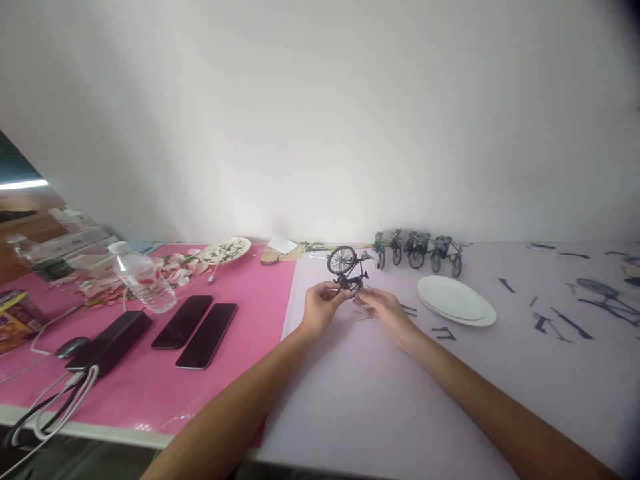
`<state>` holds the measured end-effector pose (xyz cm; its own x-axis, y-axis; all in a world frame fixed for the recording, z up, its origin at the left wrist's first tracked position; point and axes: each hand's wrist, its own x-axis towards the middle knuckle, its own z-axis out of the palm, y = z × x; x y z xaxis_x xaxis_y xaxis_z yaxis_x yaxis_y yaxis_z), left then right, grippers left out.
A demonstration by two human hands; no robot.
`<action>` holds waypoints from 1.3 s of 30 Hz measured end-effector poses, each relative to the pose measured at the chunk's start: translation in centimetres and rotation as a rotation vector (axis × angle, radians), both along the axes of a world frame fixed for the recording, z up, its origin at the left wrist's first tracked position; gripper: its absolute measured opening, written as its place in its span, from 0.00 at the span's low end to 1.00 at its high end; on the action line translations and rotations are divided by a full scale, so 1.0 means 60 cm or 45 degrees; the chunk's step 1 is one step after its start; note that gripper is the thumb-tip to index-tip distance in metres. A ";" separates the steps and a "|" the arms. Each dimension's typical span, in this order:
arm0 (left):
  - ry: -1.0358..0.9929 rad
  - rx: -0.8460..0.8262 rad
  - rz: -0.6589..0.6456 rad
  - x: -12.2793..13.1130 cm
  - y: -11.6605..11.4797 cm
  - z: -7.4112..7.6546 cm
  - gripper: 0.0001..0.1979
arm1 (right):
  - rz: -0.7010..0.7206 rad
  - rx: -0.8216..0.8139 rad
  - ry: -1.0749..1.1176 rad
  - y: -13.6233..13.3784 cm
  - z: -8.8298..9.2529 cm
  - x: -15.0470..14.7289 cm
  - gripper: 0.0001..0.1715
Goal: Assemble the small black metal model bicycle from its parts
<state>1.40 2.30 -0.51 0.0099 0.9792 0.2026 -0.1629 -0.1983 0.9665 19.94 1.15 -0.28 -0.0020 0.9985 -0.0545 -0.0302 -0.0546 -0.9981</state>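
Between my two hands a small black model bicycle [356, 272] is held up above the light-coloured half of the table, one spoked wheel raised at the upper left. My left hand [320, 305] has its fingers closed on the lower left side of the bicycle. From the other side, my right hand [383, 308] pinches at the bicycle's lower wheel; whether a small part sits between those fingertips is too small to tell. Below and beside the right hand lie thin dark parts, among them a bracket-shaped black piece [444, 333].
Several model bicycles [417, 252] stand along the wall. White plates [457, 300] lie right of my hands, with loose bicycle parts [573, 323] beyond. On the pink side are two phones [207, 335], a power strip [110, 342], a water bottle [143, 277] and a plate of small pieces [226, 251].
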 end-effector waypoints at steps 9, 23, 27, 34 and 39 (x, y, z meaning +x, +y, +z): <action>-0.078 -0.027 -0.035 0.001 -0.002 0.000 0.24 | 0.125 -0.083 0.203 -0.005 0.013 -0.005 0.20; -0.072 0.043 -0.120 -0.001 -0.010 0.011 0.20 | 0.089 -0.027 0.118 -0.009 0.011 -0.007 0.22; -0.030 0.076 -0.129 -0.004 -0.009 0.011 0.20 | 0.102 -0.047 0.151 -0.009 0.014 -0.007 0.20; -0.025 0.076 -0.159 -0.006 -0.005 0.011 0.20 | 0.182 -0.090 0.231 -0.001 0.013 -0.005 0.20; -0.036 0.051 -0.146 -0.005 -0.001 0.006 0.21 | 0.251 -0.074 0.203 0.002 0.002 -0.001 0.21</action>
